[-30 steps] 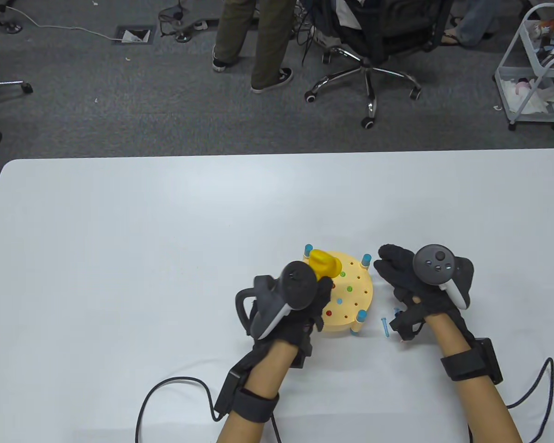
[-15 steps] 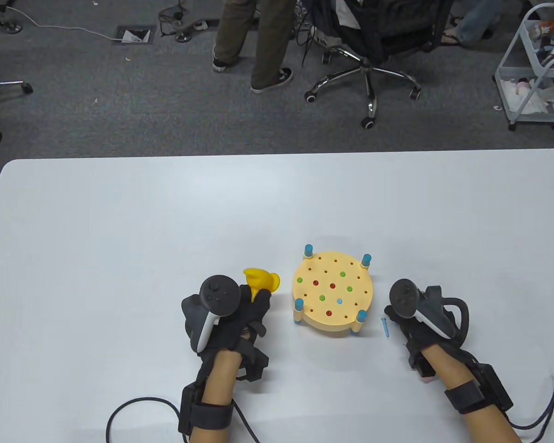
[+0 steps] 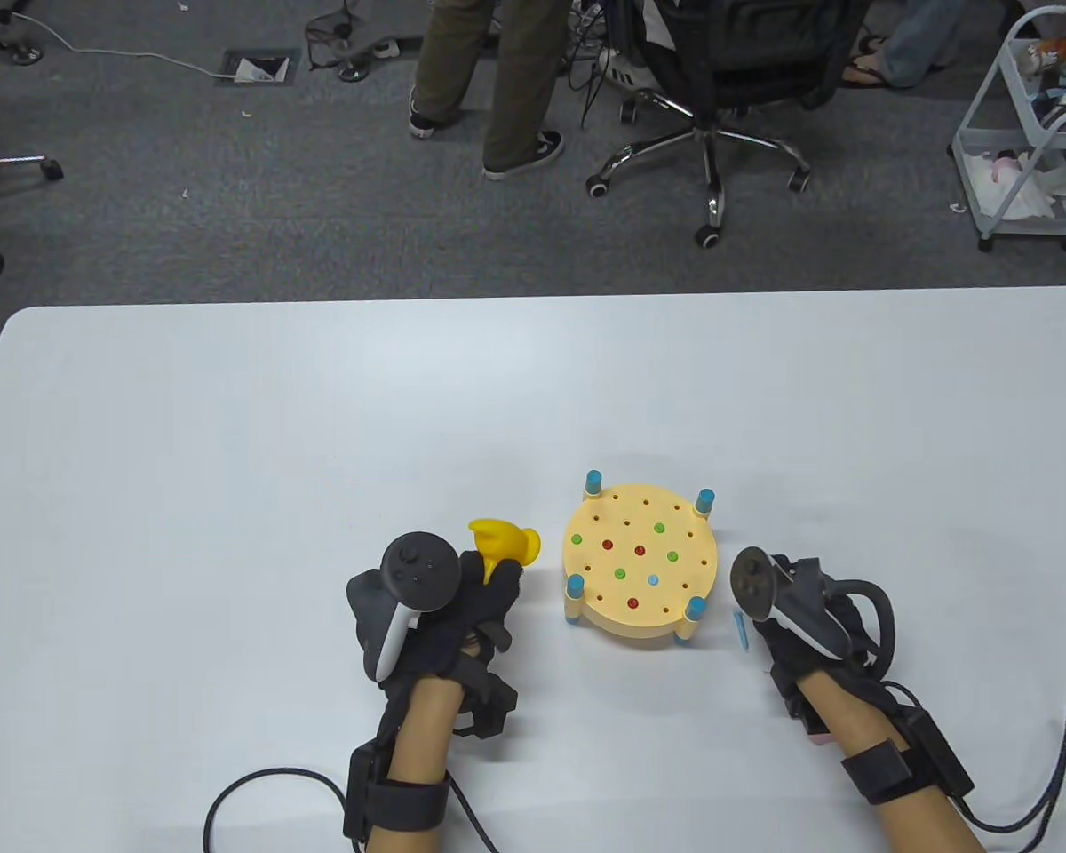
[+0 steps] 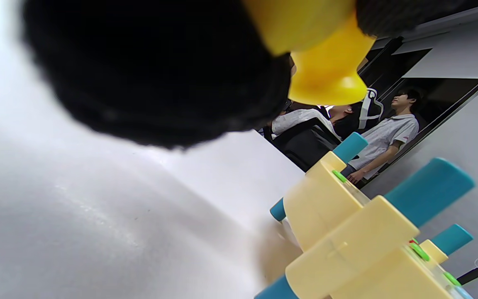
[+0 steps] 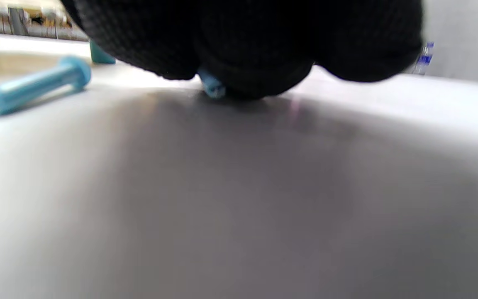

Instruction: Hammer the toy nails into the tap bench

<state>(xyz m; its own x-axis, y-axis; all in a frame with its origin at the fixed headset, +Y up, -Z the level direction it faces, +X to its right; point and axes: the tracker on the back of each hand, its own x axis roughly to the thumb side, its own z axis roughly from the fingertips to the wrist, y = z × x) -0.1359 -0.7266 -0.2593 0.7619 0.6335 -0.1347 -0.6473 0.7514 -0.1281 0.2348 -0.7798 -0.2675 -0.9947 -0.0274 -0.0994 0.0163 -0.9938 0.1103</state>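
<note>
The round yellow tap bench (image 3: 666, 622) with blue legs stands on the white table, with several red, green and blue nails sunk in its top. It also shows in the left wrist view (image 4: 347, 249). My left hand (image 3: 496, 582) grips the yellow toy hammer (image 3: 503, 538) just left of the bench; its head shows in the left wrist view (image 4: 326, 79). My right hand (image 3: 768, 626) rests on the table right of the bench. Its fingers (image 5: 255, 45) close down on a blue nail (image 5: 212, 87), mostly hidden. Another blue nail (image 3: 743, 629) (image 5: 27, 89) lies loose beside it.
The table's far edge (image 3: 533, 298) runs across the middle of the table view. Beyond it are an office chair (image 3: 711, 107), a standing person (image 3: 489, 80) and a white cart (image 3: 1030, 124). Cables trail from both wrists at the near edge.
My left hand has pulled the hammer off the bench top to its left. My right hand has drawn back from the bench's right side and come down onto the nails.
</note>
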